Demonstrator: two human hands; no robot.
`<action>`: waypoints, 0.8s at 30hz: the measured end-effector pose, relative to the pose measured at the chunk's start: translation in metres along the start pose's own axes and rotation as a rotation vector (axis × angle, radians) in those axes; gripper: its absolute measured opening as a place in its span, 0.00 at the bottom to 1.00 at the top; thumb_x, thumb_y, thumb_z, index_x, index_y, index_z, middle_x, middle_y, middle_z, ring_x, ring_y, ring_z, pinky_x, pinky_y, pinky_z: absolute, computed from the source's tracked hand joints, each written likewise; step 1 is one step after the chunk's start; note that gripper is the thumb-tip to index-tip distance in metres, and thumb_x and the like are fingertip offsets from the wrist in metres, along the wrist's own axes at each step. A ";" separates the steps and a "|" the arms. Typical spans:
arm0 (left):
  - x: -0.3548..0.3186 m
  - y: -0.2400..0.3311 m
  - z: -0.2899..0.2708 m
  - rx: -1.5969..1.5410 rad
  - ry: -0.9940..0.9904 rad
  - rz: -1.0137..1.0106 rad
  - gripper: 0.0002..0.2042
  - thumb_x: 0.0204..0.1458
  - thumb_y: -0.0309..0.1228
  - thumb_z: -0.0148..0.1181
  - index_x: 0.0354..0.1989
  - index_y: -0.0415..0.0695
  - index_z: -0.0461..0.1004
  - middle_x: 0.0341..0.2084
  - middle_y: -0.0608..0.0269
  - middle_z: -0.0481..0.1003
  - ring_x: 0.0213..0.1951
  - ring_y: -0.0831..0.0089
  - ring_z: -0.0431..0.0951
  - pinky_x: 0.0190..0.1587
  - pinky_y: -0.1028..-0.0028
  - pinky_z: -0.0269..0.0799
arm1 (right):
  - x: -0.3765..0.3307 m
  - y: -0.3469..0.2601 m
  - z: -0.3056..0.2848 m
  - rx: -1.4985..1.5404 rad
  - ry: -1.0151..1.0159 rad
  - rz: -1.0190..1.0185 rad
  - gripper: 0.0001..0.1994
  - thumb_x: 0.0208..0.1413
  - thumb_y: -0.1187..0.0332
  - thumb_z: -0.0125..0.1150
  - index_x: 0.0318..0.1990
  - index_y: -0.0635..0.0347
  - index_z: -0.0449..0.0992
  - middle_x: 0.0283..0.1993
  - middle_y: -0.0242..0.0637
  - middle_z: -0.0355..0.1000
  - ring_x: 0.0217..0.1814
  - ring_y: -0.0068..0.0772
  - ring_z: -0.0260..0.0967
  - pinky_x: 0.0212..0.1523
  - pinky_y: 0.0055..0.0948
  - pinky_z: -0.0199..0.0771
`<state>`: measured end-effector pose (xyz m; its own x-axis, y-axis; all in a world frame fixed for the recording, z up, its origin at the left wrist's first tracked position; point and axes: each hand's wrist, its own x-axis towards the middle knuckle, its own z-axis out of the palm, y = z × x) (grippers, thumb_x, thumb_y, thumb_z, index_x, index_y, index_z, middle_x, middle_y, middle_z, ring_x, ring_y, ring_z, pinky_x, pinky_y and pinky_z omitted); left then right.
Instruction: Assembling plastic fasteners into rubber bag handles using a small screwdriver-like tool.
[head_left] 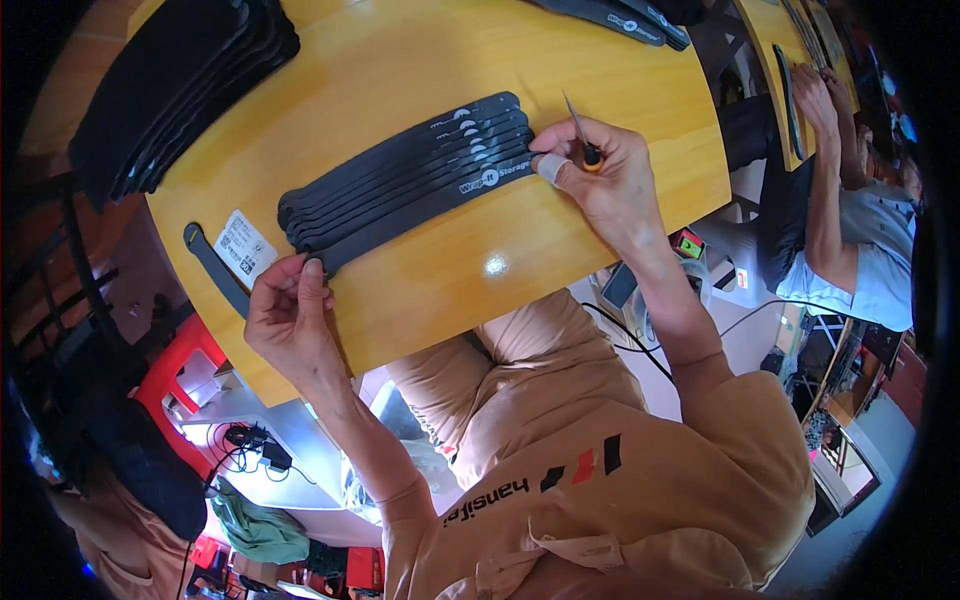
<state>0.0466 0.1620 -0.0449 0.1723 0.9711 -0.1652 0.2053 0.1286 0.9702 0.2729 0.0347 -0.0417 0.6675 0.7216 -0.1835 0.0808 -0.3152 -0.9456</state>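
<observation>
Across the desk [430,310], left hand [293,318] and right hand [612,188] pinch overlapped straps [400,182], count unclear; the right grips one half-hidden pointed tool [591,155].

The left fingers [313,284] cover one end of the front strap [420,228], and the right fingers [566,178] partly hide the other. Most of the handle of the pointed tool [592,157] is lost inside the right fingers. Beside the left fingers, the short strap [215,262] runs out of sight behind them; print on the label [246,246] there is too small to read. Beyond the left fingers, the dark stack [180,90] is cut off by the upper edge, as are the far straps [622,20] beyond the right fingers.
</observation>
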 end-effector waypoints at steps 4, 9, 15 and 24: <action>-0.001 0.002 0.001 0.039 0.019 -0.013 0.03 0.45 0.21 0.59 0.29 0.37 0.73 0.17 0.68 0.70 0.18 0.85 0.66 0.21 0.88 0.62 | 0.000 -0.001 0.001 -0.021 0.009 -0.006 0.05 0.42 0.82 0.57 0.29 0.66 0.74 0.22 0.27 0.67 0.24 0.13 0.61 0.26 0.14 0.62; 0.000 0.000 0.001 0.008 0.009 -0.020 0.03 0.45 0.21 0.60 0.28 0.37 0.73 0.17 0.68 0.70 0.18 0.86 0.66 0.21 0.88 0.61 | 0.000 0.001 0.000 -0.018 0.020 -0.007 0.04 0.42 0.81 0.57 0.28 0.67 0.74 0.20 0.26 0.65 0.23 0.13 0.59 0.24 0.14 0.60; 0.000 0.001 0.002 0.002 0.019 -0.027 0.03 0.45 0.22 0.60 0.28 0.37 0.73 0.16 0.68 0.70 0.17 0.86 0.65 0.20 0.88 0.61 | 0.000 0.002 0.000 -0.024 0.025 -0.007 0.04 0.42 0.81 0.56 0.28 0.67 0.74 0.20 0.26 0.64 0.23 0.13 0.58 0.24 0.14 0.59; 0.001 0.000 0.004 0.023 0.035 -0.023 0.03 0.44 0.21 0.60 0.27 0.37 0.73 0.15 0.68 0.69 0.17 0.85 0.65 0.19 0.87 0.59 | 0.000 0.000 0.004 -0.033 0.052 -0.002 0.04 0.41 0.82 0.56 0.28 0.67 0.73 0.20 0.27 0.65 0.23 0.13 0.59 0.24 0.14 0.60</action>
<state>0.0505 0.1626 -0.0454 0.1339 0.9743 -0.1809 0.2310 0.1468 0.9618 0.2700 0.0365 -0.0428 0.7047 0.6896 -0.1669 0.1059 -0.3348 -0.9363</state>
